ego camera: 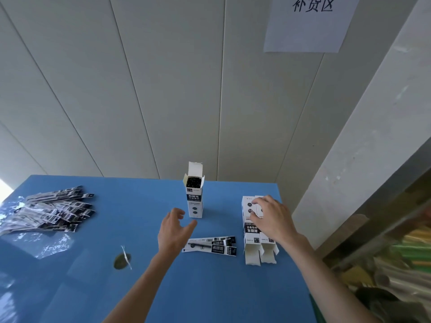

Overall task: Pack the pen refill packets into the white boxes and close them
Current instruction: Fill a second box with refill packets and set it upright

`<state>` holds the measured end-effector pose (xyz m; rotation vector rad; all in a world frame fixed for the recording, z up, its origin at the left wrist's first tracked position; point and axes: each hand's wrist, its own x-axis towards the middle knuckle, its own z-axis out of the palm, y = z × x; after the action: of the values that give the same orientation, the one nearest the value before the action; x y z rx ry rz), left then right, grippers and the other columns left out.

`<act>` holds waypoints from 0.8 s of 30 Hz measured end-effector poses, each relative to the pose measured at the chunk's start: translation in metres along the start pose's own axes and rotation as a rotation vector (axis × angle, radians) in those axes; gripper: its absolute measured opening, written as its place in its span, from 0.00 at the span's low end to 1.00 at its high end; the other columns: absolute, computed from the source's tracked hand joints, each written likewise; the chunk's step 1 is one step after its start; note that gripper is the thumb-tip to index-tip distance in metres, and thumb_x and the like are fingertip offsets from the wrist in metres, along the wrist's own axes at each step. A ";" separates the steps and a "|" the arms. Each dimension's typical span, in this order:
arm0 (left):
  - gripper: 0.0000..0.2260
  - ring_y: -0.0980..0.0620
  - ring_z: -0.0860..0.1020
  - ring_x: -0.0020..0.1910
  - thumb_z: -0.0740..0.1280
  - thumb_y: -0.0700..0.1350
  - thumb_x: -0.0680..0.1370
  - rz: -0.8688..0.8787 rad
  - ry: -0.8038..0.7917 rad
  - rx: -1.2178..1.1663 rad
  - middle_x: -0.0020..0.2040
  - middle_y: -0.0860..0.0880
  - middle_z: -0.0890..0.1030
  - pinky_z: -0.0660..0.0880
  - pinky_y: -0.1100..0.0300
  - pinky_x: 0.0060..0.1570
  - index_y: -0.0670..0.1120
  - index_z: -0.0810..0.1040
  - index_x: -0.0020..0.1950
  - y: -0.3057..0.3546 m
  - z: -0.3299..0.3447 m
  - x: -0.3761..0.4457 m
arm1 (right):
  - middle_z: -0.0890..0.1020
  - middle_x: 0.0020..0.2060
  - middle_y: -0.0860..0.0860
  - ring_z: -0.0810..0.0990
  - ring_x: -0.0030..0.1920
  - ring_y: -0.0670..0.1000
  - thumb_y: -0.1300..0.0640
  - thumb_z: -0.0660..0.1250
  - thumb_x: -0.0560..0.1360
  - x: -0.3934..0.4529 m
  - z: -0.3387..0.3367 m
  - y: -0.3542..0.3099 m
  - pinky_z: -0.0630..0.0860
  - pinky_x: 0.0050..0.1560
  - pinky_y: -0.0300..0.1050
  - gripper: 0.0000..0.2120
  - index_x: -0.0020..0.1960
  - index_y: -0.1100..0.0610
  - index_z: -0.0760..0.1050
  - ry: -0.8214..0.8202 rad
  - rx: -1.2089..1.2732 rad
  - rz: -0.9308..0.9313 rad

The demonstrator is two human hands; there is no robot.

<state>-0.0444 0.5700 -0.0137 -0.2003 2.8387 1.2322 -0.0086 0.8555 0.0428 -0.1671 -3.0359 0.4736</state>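
L hand (pixel 173 227) hovers over the blue counter (pixel 210 287), forearm angled up from below, fingers (pixel 178 212) spread and loosely curved, holding nothing. Just past its fingertips stands an upright white box (pixel 195 199), top flap open, dark refills inside. Under its thumb side lie a few refill packets (pixel 211 246) flat on the counter. R hand (pixel 270 217) reaches in from the right, palm down, fingers curled over the far end of two white boxes (pixel 253 231) lying side by side, near flaps open; it grips them. Well left of L fingers: a loose pile of packets (pixel 51 209).
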 end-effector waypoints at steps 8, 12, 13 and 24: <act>0.22 0.54 0.73 0.65 0.69 0.53 0.74 0.395 -0.179 0.125 0.65 0.56 0.76 0.73 0.53 0.62 0.53 0.74 0.67 0.060 0.026 -0.027 | 0.78 0.62 0.46 0.78 0.61 0.49 0.47 0.63 0.78 -0.026 -0.003 0.026 0.70 0.63 0.48 0.20 0.69 0.50 0.74 -0.017 0.004 0.022; 0.22 0.51 0.73 0.66 0.68 0.54 0.74 0.518 -0.261 0.201 0.65 0.53 0.77 0.71 0.51 0.64 0.53 0.73 0.67 0.094 0.046 -0.016 | 0.78 0.62 0.45 0.78 0.61 0.49 0.46 0.64 0.78 -0.036 -0.004 0.036 0.70 0.64 0.48 0.21 0.70 0.49 0.73 -0.013 0.017 0.036; 0.22 0.50 0.72 0.66 0.68 0.55 0.74 0.543 -0.294 0.227 0.66 0.52 0.77 0.71 0.50 0.64 0.52 0.73 0.67 0.100 0.052 -0.013 | 0.78 0.61 0.45 0.78 0.60 0.49 0.45 0.64 0.78 -0.037 -0.004 0.037 0.71 0.63 0.48 0.21 0.69 0.49 0.74 -0.007 0.020 0.041; 0.27 0.48 0.67 0.74 0.67 0.36 0.76 0.752 -0.584 0.622 0.76 0.49 0.68 0.64 0.51 0.70 0.49 0.68 0.75 0.107 0.106 0.005 | 0.77 0.61 0.44 0.78 0.59 0.46 0.44 0.64 0.78 -0.041 0.001 0.069 0.72 0.60 0.43 0.18 0.67 0.47 0.74 -0.009 0.062 0.079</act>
<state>-0.0653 0.7191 -0.0092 1.1134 2.6053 0.2598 0.0383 0.9161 0.0183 -0.2826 -3.0283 0.5742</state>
